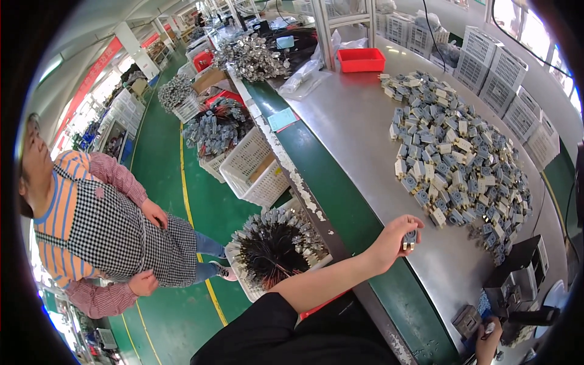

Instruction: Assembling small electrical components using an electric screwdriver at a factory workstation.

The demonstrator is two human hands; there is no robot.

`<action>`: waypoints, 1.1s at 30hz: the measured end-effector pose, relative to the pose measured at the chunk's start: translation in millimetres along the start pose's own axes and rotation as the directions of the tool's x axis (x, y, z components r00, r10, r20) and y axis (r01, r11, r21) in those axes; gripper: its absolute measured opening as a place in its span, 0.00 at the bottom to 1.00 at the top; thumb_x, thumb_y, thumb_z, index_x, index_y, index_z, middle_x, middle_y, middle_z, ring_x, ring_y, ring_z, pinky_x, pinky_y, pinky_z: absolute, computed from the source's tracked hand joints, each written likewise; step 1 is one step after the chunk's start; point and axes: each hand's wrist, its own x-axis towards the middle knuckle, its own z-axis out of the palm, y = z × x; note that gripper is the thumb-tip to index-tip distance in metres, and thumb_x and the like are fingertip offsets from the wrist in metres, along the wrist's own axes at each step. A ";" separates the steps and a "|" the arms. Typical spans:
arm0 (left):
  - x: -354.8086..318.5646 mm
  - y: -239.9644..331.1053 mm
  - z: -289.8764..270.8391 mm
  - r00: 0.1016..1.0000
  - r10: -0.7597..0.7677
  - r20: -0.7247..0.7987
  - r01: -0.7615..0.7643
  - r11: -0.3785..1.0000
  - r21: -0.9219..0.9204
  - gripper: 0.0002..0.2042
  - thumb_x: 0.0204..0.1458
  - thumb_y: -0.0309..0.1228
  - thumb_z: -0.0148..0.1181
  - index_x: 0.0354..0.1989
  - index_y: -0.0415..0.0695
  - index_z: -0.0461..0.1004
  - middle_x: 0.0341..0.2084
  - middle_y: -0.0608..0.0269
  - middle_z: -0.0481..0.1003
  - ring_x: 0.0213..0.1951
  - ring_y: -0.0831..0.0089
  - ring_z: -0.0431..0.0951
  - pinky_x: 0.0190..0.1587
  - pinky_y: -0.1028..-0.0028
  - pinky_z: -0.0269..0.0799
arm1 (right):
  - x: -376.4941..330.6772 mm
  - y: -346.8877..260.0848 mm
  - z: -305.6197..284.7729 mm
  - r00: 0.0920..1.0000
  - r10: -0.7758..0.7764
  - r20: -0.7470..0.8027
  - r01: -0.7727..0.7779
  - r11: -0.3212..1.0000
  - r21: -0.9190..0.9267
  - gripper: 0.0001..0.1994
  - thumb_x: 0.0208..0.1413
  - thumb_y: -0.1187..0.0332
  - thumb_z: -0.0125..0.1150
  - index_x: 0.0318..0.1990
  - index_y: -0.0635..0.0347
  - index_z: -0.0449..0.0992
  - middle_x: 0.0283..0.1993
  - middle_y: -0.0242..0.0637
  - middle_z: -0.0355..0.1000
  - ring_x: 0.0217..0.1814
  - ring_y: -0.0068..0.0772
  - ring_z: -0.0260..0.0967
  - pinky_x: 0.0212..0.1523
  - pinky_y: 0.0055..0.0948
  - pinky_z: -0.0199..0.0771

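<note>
My left hand (394, 244) is closed around a small grey electrical part (409, 239) with brass-coloured terminals, held above the front side of the metal table. Just beyond it spreads a large pile of similar grey and cream parts (453, 152). My right hand (488, 338) is at the lower right, its fingers curled at a small dark bench device (517, 277). A small whitish spot shows at these fingers, but what they hold is too small to make out. Beside that hand sits a dark metal block (466, 320).
A red tray (361, 59) stands at the table's far end. White crates (254, 167) and a crate of black-wired parts (234, 258) stand left of the bench. A person in a checked apron (115, 225) stands on the green floor at left. Grey crates (494, 67) line the right.
</note>
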 end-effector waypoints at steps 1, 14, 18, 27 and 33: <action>-2.5 0.4 -2.4 1.000 0.009 -0.001 -0.009 1.000 0.002 0.10 0.71 0.35 0.48 0.51 0.45 0.72 0.33 0.66 0.76 0.26 0.82 0.68 0.28 0.80 0.62 | 2.1 -2.2 1.9 0.997 -0.040 -0.064 0.040 0.999 0.000 0.12 0.64 0.74 0.61 0.51 0.72 0.79 0.50 0.61 0.78 0.52 0.65 0.76 0.55 0.48 0.76; -27.8 13.2 -31.6 0.998 0.052 0.033 -0.059 0.966 0.253 0.10 0.72 0.36 0.47 0.51 0.46 0.73 0.33 0.67 0.76 0.28 0.83 0.70 0.29 0.80 0.64 | -4.0 4.4 -0.5 0.989 -0.067 -0.135 0.072 0.997 0.033 0.13 0.61 0.70 0.64 0.44 0.75 0.79 0.37 0.66 0.77 0.38 0.69 0.75 0.42 0.51 0.78; -30.3 16.9 -34.1 0.998 0.055 0.024 -0.060 0.962 0.268 0.10 0.72 0.36 0.47 0.51 0.46 0.73 0.33 0.67 0.76 0.28 0.83 0.71 0.29 0.80 0.64 | -7.6 13.2 -6.8 0.975 -0.213 -0.062 0.211 0.977 -0.044 0.14 0.55 0.68 0.69 0.40 0.74 0.78 0.37 0.65 0.76 0.41 0.73 0.74 0.44 0.56 0.77; -29.8 21.3 -25.6 0.998 0.068 0.008 -0.068 0.961 0.268 0.10 0.71 0.36 0.48 0.51 0.46 0.73 0.33 0.66 0.76 0.28 0.82 0.71 0.29 0.80 0.64 | -17.2 -8.1 -23.4 0.984 -0.136 0.114 0.128 0.989 0.070 0.27 0.47 0.66 0.79 0.52 0.74 0.80 0.52 0.65 0.77 0.54 0.70 0.75 0.58 0.52 0.76; -24.9 19.0 -17.3 0.998 0.066 0.014 -0.067 0.961 0.270 0.10 0.71 0.35 0.48 0.50 0.45 0.73 0.32 0.66 0.76 0.27 0.82 0.70 0.29 0.80 0.64 | -10.6 3.9 -19.0 0.984 -0.025 0.175 0.012 0.997 0.076 0.14 0.54 0.71 0.72 0.45 0.70 0.82 0.43 0.60 0.79 0.43 0.64 0.77 0.46 0.52 0.78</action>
